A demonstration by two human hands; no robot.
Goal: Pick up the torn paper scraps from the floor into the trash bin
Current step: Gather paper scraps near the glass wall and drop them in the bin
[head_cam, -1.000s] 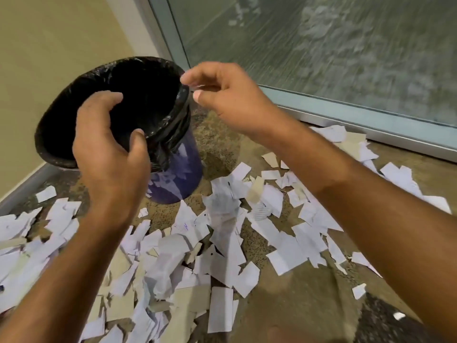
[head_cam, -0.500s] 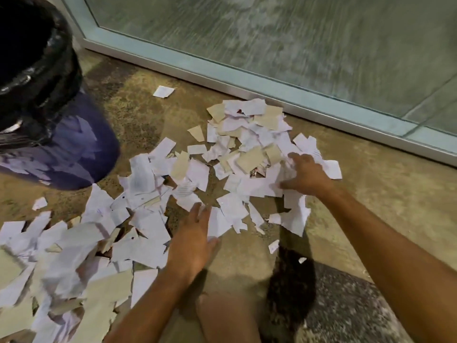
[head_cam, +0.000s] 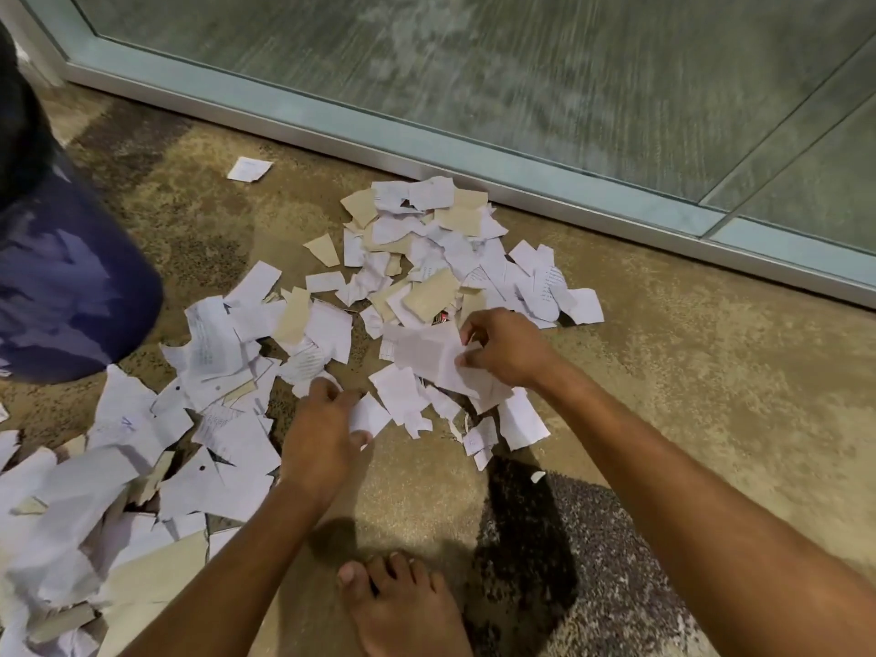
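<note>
Several torn white and tan paper scraps (head_cam: pixel 426 258) lie heaped on the floor in the middle, with a second spread of scraps (head_cam: pixel 118 467) at the lower left. The dark blue trash bin (head_cam: pixel 71 296) with a black liner stands at the left edge, only partly in view. My right hand (head_cam: pixel 502 348) pinches a bunch of white scraps (head_cam: pixel 426 358) at the near side of the heap. My left hand (head_cam: pixel 322 429) is down at the heap's near-left edge, fingers curled on a white scrap (head_cam: pixel 369 414).
A glass door with a metal bottom rail (head_cam: pixel 474 163) runs along the far side. A single scrap (head_cam: pixel 249 169) lies apart near the rail. My bare foot (head_cam: pixel 403 609) stands at the bottom centre beside a dark speckled floor patch (head_cam: pixel 592 561).
Both hands left the bin's rim and came down to the floor. The view swung right, off the bin. My right hand has gathered scraps; my left fingers went from flat to curled on paper.
</note>
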